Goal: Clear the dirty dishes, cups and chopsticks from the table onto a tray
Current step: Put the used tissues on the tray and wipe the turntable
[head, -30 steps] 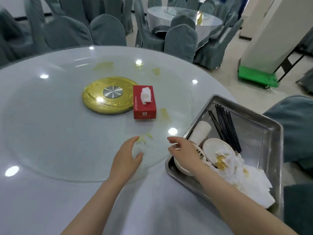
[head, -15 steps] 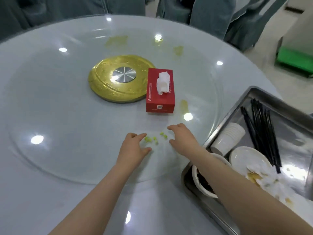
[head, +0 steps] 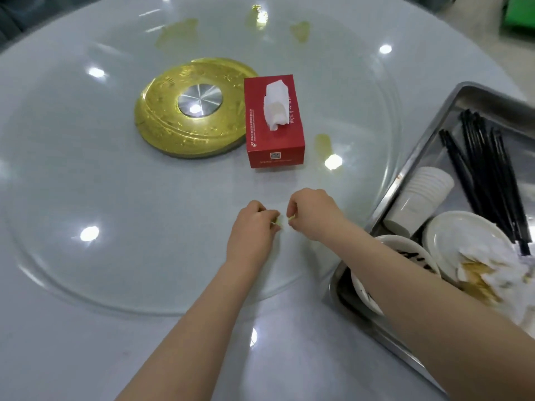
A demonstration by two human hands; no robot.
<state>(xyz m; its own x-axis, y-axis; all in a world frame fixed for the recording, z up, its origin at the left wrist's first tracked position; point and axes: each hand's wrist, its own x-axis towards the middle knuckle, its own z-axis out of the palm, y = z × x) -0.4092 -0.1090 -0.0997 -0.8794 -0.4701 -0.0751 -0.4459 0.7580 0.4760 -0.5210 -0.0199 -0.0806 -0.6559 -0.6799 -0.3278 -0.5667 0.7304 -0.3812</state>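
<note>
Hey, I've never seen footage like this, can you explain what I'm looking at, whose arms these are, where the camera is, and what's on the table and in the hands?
There is no machine here. The picture comes from a wide-angle camera worn on a person's head, looking down, so the two bare arms are that person's own.

The left hand and right hand meet over a glass turntable on a round white table. Each pinches small yellow-green food scraps, picking them off the glass.

Farther back sit a gold hub and a red tissue box. Yellowish smears mark the glass.

At the right edge lies a metal tray, already loaded: black chopsticks, stacked paper cups lying on their side, a bowl, a plate and soiled napkins.
</note>
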